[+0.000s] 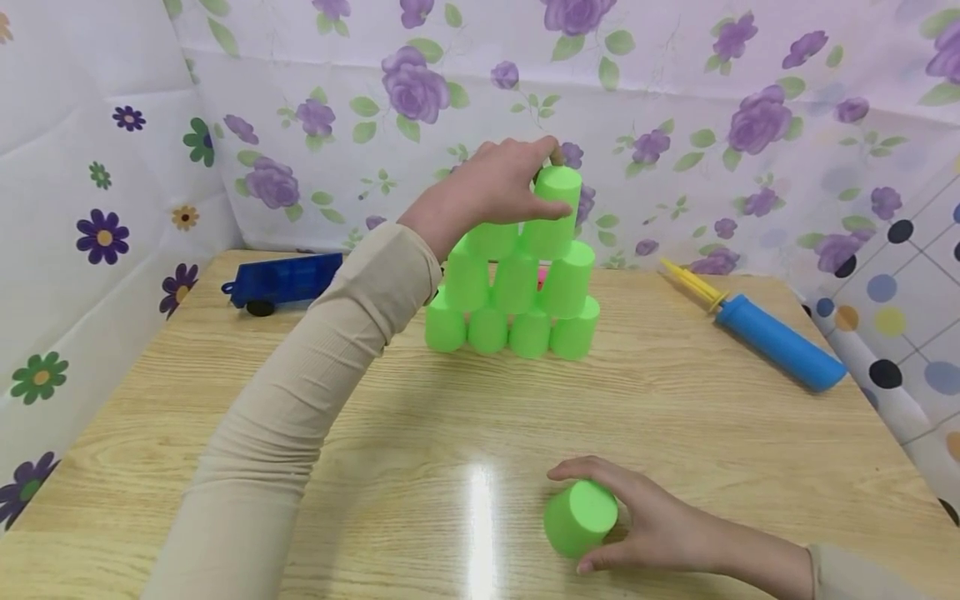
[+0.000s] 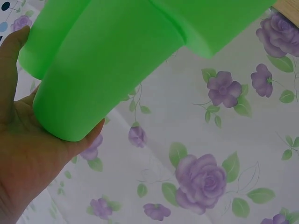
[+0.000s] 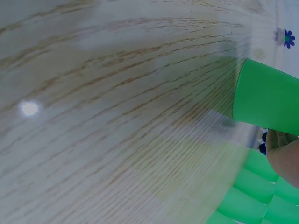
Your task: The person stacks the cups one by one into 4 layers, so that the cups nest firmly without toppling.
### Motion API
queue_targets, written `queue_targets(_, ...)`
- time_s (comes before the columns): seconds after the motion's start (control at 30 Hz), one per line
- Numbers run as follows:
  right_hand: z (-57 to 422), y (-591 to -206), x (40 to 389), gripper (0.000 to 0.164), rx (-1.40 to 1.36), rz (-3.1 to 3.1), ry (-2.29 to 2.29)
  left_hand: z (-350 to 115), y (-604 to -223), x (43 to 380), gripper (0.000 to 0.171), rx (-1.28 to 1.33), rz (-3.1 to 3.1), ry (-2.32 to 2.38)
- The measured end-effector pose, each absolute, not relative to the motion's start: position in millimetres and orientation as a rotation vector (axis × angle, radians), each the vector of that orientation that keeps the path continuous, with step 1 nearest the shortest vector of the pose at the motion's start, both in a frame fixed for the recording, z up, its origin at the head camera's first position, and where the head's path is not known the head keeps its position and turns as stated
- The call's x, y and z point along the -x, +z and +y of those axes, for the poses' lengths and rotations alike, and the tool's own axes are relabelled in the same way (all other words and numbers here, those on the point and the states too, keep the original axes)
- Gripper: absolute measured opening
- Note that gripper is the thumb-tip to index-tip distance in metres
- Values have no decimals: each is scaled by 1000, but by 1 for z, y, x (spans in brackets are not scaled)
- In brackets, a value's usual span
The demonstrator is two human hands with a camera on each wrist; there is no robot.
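Observation:
Upside-down green cups form a pyramid (image 1: 487, 329) toward the back of the table. Its lowest row has several cups, with three above and two on the third level. My left hand (image 1: 498, 183) grips the right-hand cup (image 1: 557, 229) of that third level, thumb across its front and fingers behind. The left wrist view shows this cup (image 2: 103, 79) against the palm, with neighbouring cups beside it. Near the table's front, my right hand (image 1: 656, 521) holds another green cup (image 1: 573, 525) between thumb and fingers, its closed end tilted to the right.
A blue toy trailer (image 1: 285, 282) with a black wheel stands at the back left, partly behind my left sleeve. On the right lies a blue hand pump (image 1: 780, 342) with a yellow nozzle. Flowered cloth (image 1: 465, 92) hangs behind the wooden table (image 1: 420, 467).

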State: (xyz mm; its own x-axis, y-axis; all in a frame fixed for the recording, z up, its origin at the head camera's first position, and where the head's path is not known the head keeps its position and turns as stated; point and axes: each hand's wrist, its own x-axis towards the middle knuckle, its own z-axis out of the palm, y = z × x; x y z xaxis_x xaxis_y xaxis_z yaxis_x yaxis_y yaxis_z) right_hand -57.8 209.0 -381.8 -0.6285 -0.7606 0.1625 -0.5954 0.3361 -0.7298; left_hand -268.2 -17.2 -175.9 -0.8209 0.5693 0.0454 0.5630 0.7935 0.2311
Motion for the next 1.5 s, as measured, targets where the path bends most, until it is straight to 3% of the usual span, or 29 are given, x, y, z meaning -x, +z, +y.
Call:
queue_targets(0.2, 210, -381, 55, 78, 1134, 2433, -1130, -20, -177, 266, 87, -949, 3027, 404)
queue_targets(0.3, 211, -381, 55, 78, 1133, 2457, -1089, -24, -180, 259, 89, -963, 3070, 617)
queue_targets(0.57, 220, -379, 65, 71, 1100, 2414, -1034, -38, -197, 225, 77, -1221, 3119, 1030)
queue_targets(0.8, 223, -363, 79, 59, 1096, 2378, -1019, -57, -213, 234, 65, -1054, 3096, 1196)
queue_targets(1.1, 208, -288, 109, 61, 1150, 2505, -976, -68, -229, 254, 63, -714, 2945, 1418)
queue_targets(1.33, 198, -210, 136, 67, 1174, 2679, -1000, -69, -232, 258, 59, -654, 2853, 1489)
queue_targets(1.5, 189, -180, 158, 68, 1116, 2817, -1025, -70, -230, 260, 62, -649, 2806, 1557)
